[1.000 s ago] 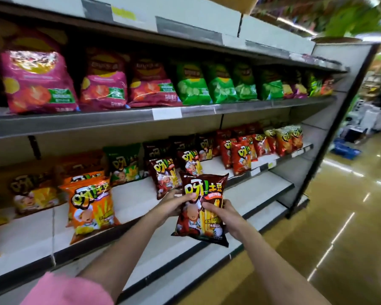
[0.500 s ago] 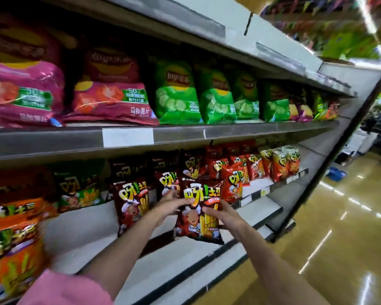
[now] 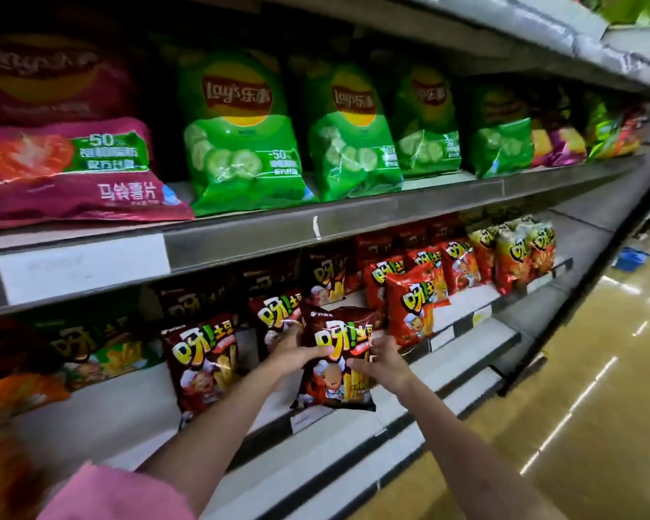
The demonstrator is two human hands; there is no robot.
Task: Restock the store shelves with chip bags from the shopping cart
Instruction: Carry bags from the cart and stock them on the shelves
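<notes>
From where I watched, a good deal was lost: the far left of the lower shelf [image 3: 102, 403] ran into blur, the orange bags [image 3: 4, 399] there smeared past reading, and the top shelf was cut off by the upper edge. The dark red bag at the upper left [image 3: 53, 80] sat in shadow, its logo barely legible. I could not see the shopping cart at all. The back of the held bag and the fingers behind it were hidden from me.

Both hands held one dark brown chip bag [image 3: 336, 364] upright, at the front edge of the lower shelf, its bottom seam just over the price rail. The left hand [image 3: 291, 356] gripped the bag's left side, thumb curled across the front. The right hand [image 3: 381, 360] pinched the right side, fingers curled onto the face. A matching brown bag [image 3: 203, 364] stood just to its left on the same shelf, another [image 3: 278, 317] close behind, and a red bag [image 3: 409, 305] near its right. Green Lay's bags [image 3: 241, 133] lined the shelf above, along its front edge. A pink sleeve [image 3: 117, 495] showed at the bottom corner.
</notes>
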